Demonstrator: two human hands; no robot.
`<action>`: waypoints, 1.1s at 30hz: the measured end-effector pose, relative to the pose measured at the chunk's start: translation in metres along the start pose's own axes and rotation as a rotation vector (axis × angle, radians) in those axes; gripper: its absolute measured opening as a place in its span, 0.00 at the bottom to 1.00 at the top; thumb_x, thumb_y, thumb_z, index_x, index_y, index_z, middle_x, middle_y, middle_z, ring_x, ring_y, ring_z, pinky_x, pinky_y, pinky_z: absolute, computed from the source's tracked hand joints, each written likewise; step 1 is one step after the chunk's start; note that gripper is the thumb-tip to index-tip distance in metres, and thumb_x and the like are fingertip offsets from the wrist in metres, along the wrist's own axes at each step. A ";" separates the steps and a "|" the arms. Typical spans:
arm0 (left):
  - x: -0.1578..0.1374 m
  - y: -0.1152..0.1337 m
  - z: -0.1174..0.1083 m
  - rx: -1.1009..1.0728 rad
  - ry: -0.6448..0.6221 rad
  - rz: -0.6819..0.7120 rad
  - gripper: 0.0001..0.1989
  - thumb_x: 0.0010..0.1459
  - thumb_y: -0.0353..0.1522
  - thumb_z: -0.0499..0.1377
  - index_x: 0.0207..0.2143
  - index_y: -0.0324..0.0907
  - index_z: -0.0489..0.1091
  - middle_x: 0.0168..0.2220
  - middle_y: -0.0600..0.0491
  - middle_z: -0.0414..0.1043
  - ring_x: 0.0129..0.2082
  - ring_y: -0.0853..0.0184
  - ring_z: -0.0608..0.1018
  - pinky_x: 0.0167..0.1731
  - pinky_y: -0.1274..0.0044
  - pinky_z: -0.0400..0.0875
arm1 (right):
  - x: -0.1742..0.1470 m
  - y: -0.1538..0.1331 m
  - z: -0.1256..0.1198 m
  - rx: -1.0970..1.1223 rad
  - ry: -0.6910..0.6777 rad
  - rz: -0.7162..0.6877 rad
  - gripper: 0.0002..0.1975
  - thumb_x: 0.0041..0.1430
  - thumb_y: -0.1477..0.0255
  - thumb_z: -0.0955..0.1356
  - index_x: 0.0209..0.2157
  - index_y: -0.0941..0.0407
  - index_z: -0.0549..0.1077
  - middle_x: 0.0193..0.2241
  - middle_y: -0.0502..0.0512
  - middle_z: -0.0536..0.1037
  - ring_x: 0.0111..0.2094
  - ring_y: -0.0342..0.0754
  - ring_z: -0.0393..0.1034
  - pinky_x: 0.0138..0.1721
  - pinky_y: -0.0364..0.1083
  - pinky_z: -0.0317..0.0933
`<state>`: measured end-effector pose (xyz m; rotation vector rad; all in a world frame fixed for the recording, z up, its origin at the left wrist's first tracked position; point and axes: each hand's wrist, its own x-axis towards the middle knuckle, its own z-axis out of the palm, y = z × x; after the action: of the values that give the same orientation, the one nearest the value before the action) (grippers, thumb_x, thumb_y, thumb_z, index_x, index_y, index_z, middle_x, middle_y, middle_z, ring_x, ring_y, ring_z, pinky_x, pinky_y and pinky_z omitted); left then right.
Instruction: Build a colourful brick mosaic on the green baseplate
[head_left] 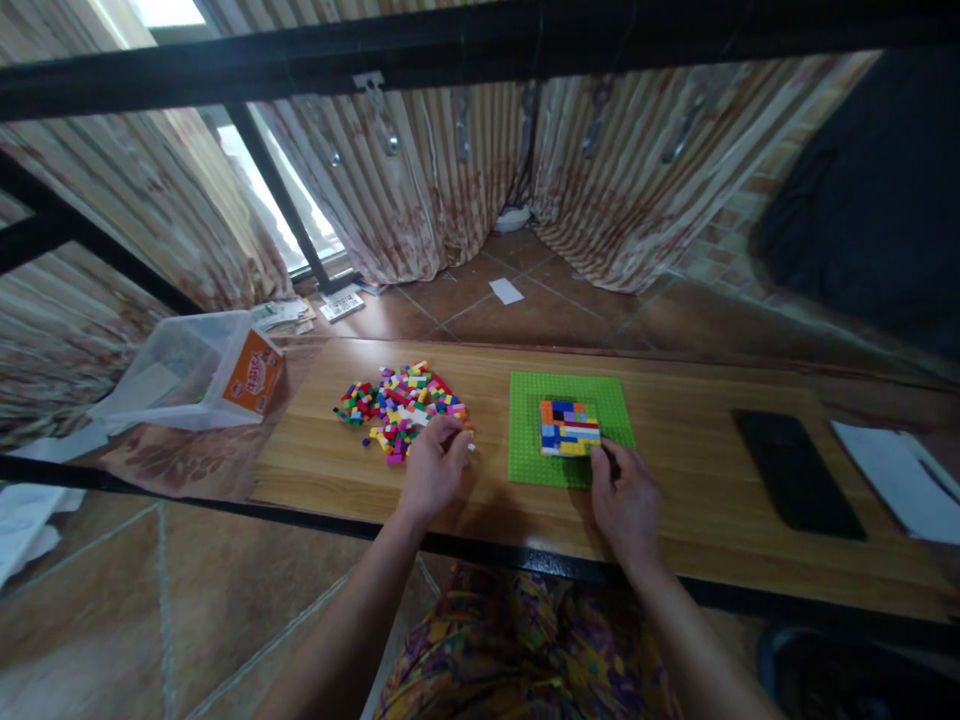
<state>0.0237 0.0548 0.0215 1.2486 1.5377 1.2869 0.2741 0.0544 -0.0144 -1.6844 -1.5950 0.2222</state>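
A rectangular build of toy bricks point(570, 430) in blue, orange, white, yellow and red sits over the green studded baseplate point(529, 460). My right hand point(626, 497) grips the build at its near right corner, with thumb and fingers curled together. My left hand point(433, 468) is at the near right edge of a loose pile of bricks point(397, 405) in many colours. Its fingers are pinched together; what they hold, if anything, is too small to make out. A small white piece point(471, 447) shows beside the fingertips.
On the wooden board point(487, 505), a black phone-like slab point(796, 472) lies right, near white paper point(896, 475). A clear plastic box point(199, 375) with an orange label lies left. Black metal bars point(480, 45) cross above; one point(525, 560) runs along the near edge.
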 end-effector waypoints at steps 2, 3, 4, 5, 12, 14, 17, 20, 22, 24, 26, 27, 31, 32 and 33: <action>-0.004 0.005 0.012 -0.002 -0.090 -0.009 0.06 0.54 0.35 0.60 0.31 0.42 0.70 0.25 0.57 0.70 0.24 0.71 0.72 0.25 0.81 0.65 | 0.000 0.000 0.000 0.011 -0.003 0.007 0.22 0.65 0.58 0.58 0.43 0.60 0.74 0.37 0.64 0.77 0.39 0.54 0.71 0.41 0.51 0.64; -0.006 0.008 0.019 0.009 -0.135 -0.005 0.05 0.54 0.34 0.60 0.30 0.42 0.70 0.25 0.57 0.69 0.24 0.71 0.71 0.25 0.81 0.65 | 0.001 0.000 0.000 0.016 -0.004 0.010 0.22 0.65 0.58 0.58 0.43 0.60 0.74 0.37 0.63 0.77 0.39 0.53 0.71 0.41 0.51 0.64; -0.007 0.011 0.026 0.022 -0.183 0.002 0.05 0.54 0.34 0.59 0.29 0.42 0.70 0.25 0.57 0.69 0.24 0.71 0.71 0.25 0.81 0.65 | 0.001 -0.001 0.000 0.021 -0.006 0.011 0.22 0.65 0.58 0.58 0.43 0.60 0.74 0.37 0.63 0.77 0.39 0.53 0.71 0.41 0.51 0.64; -0.007 0.014 0.033 0.033 -0.228 0.006 0.05 0.55 0.33 0.58 0.28 0.42 0.71 0.25 0.57 0.69 0.23 0.71 0.72 0.24 0.81 0.65 | 0.001 -0.001 0.000 0.026 -0.008 0.011 0.21 0.65 0.59 0.58 0.43 0.60 0.74 0.37 0.63 0.77 0.38 0.53 0.71 0.41 0.51 0.64; 0.003 0.020 0.072 0.133 -0.270 0.055 0.09 0.56 0.30 0.56 0.31 0.43 0.76 0.25 0.54 0.74 0.24 0.68 0.74 0.25 0.79 0.65 | 0.002 -0.002 0.001 0.044 -0.007 0.022 0.21 0.65 0.59 0.58 0.43 0.59 0.74 0.37 0.62 0.77 0.37 0.52 0.70 0.39 0.50 0.64; 0.007 0.021 0.078 0.183 -0.257 0.077 0.08 0.55 0.28 0.56 0.31 0.43 0.77 0.25 0.53 0.75 0.24 0.68 0.74 0.25 0.79 0.64 | 0.002 -0.003 0.000 0.050 -0.009 0.026 0.21 0.65 0.59 0.58 0.43 0.59 0.74 0.37 0.62 0.77 0.38 0.52 0.70 0.40 0.50 0.63; 0.010 0.022 0.083 0.252 -0.255 0.104 0.07 0.53 0.27 0.57 0.29 0.42 0.76 0.24 0.53 0.75 0.24 0.68 0.73 0.26 0.79 0.63 | 0.003 -0.005 -0.001 0.048 -0.015 0.037 0.20 0.65 0.60 0.58 0.43 0.59 0.74 0.37 0.62 0.77 0.39 0.52 0.70 0.40 0.50 0.63; 0.013 0.023 0.085 0.272 -0.259 0.094 0.06 0.53 0.27 0.57 0.29 0.42 0.74 0.24 0.53 0.74 0.23 0.68 0.73 0.25 0.79 0.62 | 0.003 -0.006 -0.002 0.050 -0.014 0.043 0.20 0.65 0.60 0.58 0.43 0.59 0.74 0.37 0.62 0.77 0.39 0.52 0.70 0.41 0.50 0.63; 0.015 0.023 0.086 0.260 -0.254 0.084 0.05 0.53 0.27 0.58 0.30 0.42 0.74 0.24 0.53 0.75 0.24 0.68 0.74 0.26 0.78 0.63 | 0.003 -0.007 -0.002 0.062 -0.014 0.041 0.20 0.65 0.60 0.58 0.42 0.58 0.74 0.37 0.62 0.77 0.39 0.52 0.70 0.41 0.50 0.63; 0.016 0.022 0.088 0.249 -0.243 0.079 0.04 0.53 0.27 0.59 0.30 0.42 0.74 0.26 0.52 0.76 0.25 0.67 0.75 0.27 0.78 0.64 | 0.004 -0.006 -0.002 0.072 -0.016 0.036 0.20 0.65 0.60 0.58 0.42 0.58 0.74 0.37 0.62 0.77 0.39 0.52 0.70 0.41 0.51 0.63; 0.017 0.020 0.089 0.241 -0.233 0.072 0.03 0.52 0.28 0.60 0.30 0.42 0.74 0.27 0.52 0.77 0.26 0.67 0.75 0.28 0.78 0.65 | 0.004 -0.006 -0.002 0.074 -0.018 0.037 0.20 0.65 0.60 0.58 0.42 0.58 0.74 0.37 0.62 0.77 0.39 0.52 0.70 0.41 0.51 0.63; 0.017 0.018 0.090 0.231 -0.227 0.066 0.03 0.52 0.28 0.60 0.30 0.42 0.74 0.27 0.52 0.77 0.26 0.67 0.75 0.28 0.78 0.65 | 0.004 -0.006 -0.002 0.073 -0.017 0.038 0.20 0.65 0.60 0.58 0.42 0.58 0.74 0.36 0.62 0.77 0.39 0.52 0.70 0.41 0.51 0.63; 0.016 0.008 0.093 0.118 -0.202 0.019 0.04 0.53 0.30 0.60 0.32 0.41 0.74 0.27 0.52 0.76 0.25 0.69 0.75 0.26 0.79 0.67 | 0.004 -0.006 -0.002 0.064 -0.015 0.040 0.20 0.65 0.60 0.58 0.43 0.58 0.74 0.36 0.62 0.77 0.38 0.52 0.70 0.40 0.50 0.63; 0.016 0.006 0.094 0.079 -0.193 -0.009 0.05 0.53 0.30 0.60 0.33 0.41 0.74 0.27 0.52 0.76 0.24 0.69 0.75 0.25 0.79 0.67 | 0.004 -0.006 -0.002 0.063 -0.014 0.041 0.20 0.65 0.60 0.58 0.43 0.58 0.74 0.36 0.62 0.77 0.38 0.52 0.70 0.40 0.50 0.63; 0.016 0.004 0.095 0.036 -0.186 -0.048 0.05 0.52 0.30 0.60 0.33 0.41 0.74 0.27 0.53 0.76 0.23 0.69 0.75 0.24 0.79 0.67 | 0.004 -0.006 -0.002 0.062 -0.015 0.041 0.20 0.65 0.60 0.58 0.42 0.58 0.74 0.36 0.62 0.77 0.38 0.52 0.70 0.40 0.50 0.63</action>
<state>0.1109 0.0930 0.0069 1.3072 1.4545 1.0847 0.2715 0.0563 -0.0081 -1.6724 -1.5498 0.3028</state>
